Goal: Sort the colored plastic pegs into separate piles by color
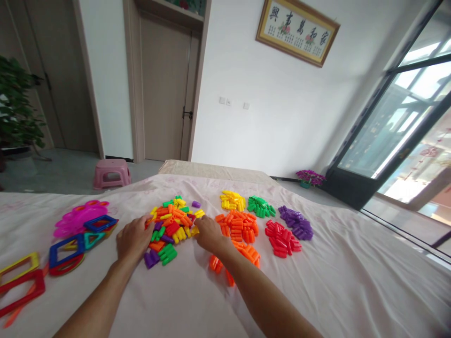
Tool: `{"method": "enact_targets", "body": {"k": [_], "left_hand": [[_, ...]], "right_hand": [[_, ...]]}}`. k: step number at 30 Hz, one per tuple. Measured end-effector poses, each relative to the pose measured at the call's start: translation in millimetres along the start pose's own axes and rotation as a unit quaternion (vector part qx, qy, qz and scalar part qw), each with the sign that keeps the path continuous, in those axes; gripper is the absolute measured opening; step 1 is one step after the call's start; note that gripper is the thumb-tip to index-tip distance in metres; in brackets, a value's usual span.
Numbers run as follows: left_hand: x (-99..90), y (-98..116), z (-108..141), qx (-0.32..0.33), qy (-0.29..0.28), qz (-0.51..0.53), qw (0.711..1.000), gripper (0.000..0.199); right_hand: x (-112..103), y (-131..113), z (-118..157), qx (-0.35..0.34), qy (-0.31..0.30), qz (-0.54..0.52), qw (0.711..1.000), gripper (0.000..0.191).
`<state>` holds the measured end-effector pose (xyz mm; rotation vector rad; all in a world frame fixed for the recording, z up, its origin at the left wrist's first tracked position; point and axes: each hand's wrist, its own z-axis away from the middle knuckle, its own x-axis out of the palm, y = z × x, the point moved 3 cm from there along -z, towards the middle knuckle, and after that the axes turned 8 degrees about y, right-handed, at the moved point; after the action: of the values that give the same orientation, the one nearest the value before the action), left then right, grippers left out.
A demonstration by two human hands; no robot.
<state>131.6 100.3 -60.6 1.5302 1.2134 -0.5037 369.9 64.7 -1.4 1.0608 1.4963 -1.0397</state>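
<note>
A mixed pile of small plastic pieces [172, 225] in orange, yellow, green, purple and red lies on the cloth-covered surface. At the pile's left edge is my left hand [134, 238], its fingertips touching the pieces; whether it grips one is hidden. My right hand [208, 234] reaches the pile's right edge, fingers bent down by a yellow piece; its grip is unclear. Single-colour piles lie to the right: yellow [232, 200], green [260, 206], orange [237, 226], red [282, 238] and purple [296, 222]. More orange pieces [249, 252] lie partly behind my right forearm.
On the left of the cloth [169, 300] are a pink scalloped tray [79, 219] and several coloured geometric frames, including a blue square one [66, 250] and a red one [24, 293]. Beyond the cloth stand a pink stool [112, 173] and a potted plant [17, 105].
</note>
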Motion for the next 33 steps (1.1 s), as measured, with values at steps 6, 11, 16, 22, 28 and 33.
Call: {"method": "enact_targets", "body": {"k": [6, 11, 16, 22, 28, 33], "left_hand": [[5.4, -2, -1, 0.000, 0.002, -0.004, 1.000, 0.049], [9.0, -5, -2, 0.004, 0.012, -0.010, 1.000, 0.047], [10.8, -6, -2, 0.002, 0.011, -0.003, 1.000, 0.046], [10.7, -6, -2, 0.002, 0.015, 0.008, 1.000, 0.046], [8.6, -5, -1, -0.001, 0.017, 0.008, 1.000, 0.045], [6.2, -3, -1, 0.000, 0.015, 0.001, 1.000, 0.045]], "right_hand": [[-17, 63, -30, 0.072, 0.092, 0.005, 0.993, 0.045], [-24, 119, -72, 0.133, 0.110, 0.103, 0.980, 0.041], [-7, 139, -98, 0.127, 0.088, 0.172, 0.973, 0.043], [3, 140, -101, 0.094, 0.066, 0.175, 0.978, 0.029], [-10, 130, -89, 0.063, 0.078, 0.172, 0.980, 0.027], [-11, 98, -82, 0.012, 0.105, 0.111, 0.988, 0.025]]}}
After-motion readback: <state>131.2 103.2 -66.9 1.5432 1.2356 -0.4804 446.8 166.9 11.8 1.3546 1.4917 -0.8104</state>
